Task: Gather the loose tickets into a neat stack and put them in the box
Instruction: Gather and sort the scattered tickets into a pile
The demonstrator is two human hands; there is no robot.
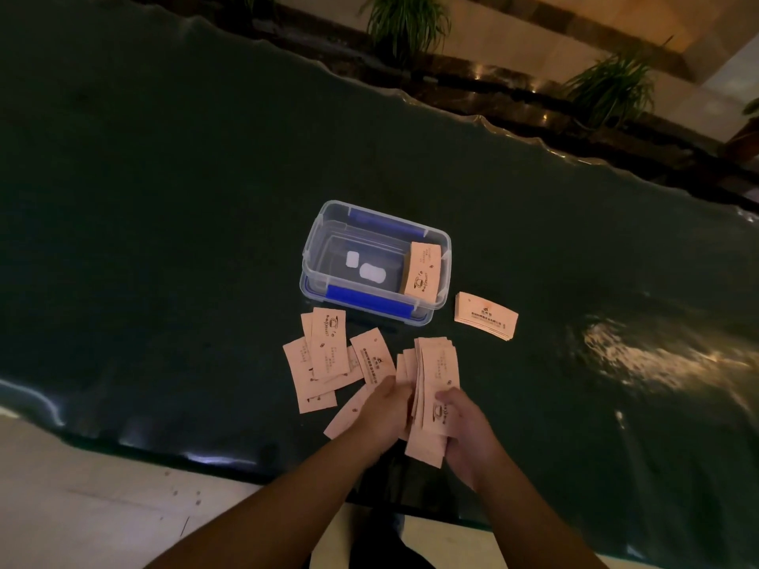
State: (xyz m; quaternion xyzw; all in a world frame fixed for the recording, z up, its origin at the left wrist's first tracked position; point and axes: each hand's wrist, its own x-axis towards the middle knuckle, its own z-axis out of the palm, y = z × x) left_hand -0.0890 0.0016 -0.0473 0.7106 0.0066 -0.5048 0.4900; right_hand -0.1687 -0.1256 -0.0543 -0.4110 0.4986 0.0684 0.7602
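while a fanned bundle of tickets [434, 375] stands on edge between both hands just above the dark table [164, 240], the right hand [464, 429] clasps its lower end from the side and the left hand [386, 408] closes on its other face; more loose tickets [324, 355] lie spread to the left, near the clear box [376, 260].

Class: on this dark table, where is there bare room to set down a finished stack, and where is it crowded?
Bare: the dark tabletop left of the clear plastic box, behind it, and right of the squared ticket stack. Crowded: the strip between box and hands, filled with loose pale tickets and the held bundle.
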